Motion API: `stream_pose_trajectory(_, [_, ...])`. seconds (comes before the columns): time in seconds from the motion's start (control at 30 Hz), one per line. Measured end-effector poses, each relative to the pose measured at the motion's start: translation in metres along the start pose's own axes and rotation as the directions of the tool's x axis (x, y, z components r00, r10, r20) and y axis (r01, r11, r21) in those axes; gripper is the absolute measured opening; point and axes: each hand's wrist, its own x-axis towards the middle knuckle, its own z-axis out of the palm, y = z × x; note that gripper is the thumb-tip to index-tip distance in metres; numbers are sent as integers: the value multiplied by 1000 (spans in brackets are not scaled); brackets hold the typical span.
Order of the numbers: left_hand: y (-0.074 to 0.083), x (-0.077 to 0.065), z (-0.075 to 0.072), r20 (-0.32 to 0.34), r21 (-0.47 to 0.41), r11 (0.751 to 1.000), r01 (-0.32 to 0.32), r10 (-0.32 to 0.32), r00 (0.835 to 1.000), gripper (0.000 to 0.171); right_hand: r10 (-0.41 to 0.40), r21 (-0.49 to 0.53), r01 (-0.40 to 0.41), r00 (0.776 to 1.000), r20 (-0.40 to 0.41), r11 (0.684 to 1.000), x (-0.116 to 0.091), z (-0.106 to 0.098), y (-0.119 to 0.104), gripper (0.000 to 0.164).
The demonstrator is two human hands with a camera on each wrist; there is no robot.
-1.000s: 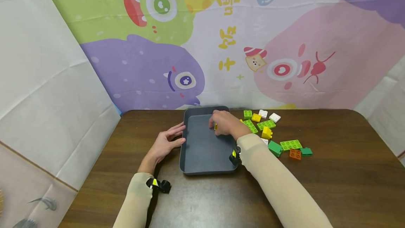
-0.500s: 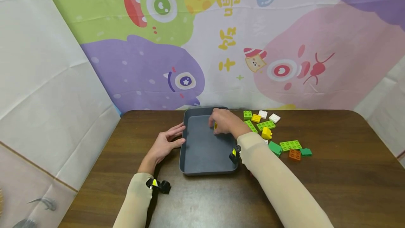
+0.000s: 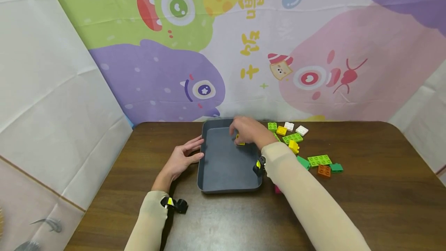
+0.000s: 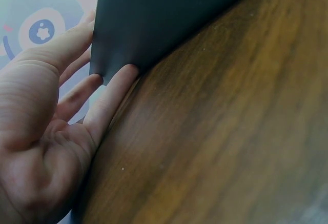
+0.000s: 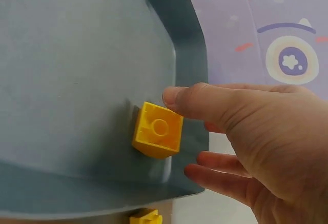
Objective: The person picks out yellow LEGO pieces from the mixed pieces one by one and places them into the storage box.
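Note:
A dark grey rectangular tray (image 3: 226,165) sits on the wooden table. My left hand (image 3: 179,160) rests at its left side with fingers extended, fingertips touching the outer wall (image 4: 154,24). Inside the tray near the back right, a yellow toy building block (image 5: 160,129) lies with its hollow underside showing in the right wrist view. Over it hovers my right hand (image 3: 249,131), the thumb tip right at the block's edge and the other fingers loosely bent beside it. The index fingertip is mostly hidden behind the thumb.
Right of the tray lie several loose blocks: lime green plates (image 3: 319,160), a yellow block (image 3: 294,146), white ones (image 3: 302,130), an orange one (image 3: 324,171) and green ones (image 3: 336,167). A pink block (image 3: 277,189) shows beside the right sleeve. A cartoon-printed cloth (image 3: 251,49) hangs behind.
My right hand has risen slightly from the yellow block, which shows more fully under the fingers now. The left hand and tray have stayed put.

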Motion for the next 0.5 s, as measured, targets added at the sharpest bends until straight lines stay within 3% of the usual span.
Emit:
stream_pose_trajectory(0.3, [2,-1,1,6,-6,1000,6,-6,1000,62,17,-16,-18,1000,-26,1000,1,-17,4,30])
stream_pose_trajectory(0.5, [2,0,1,6,13,1000,-5,5,1000,62,0,-27,-1,999,-33,1000,0,-17,7,29])
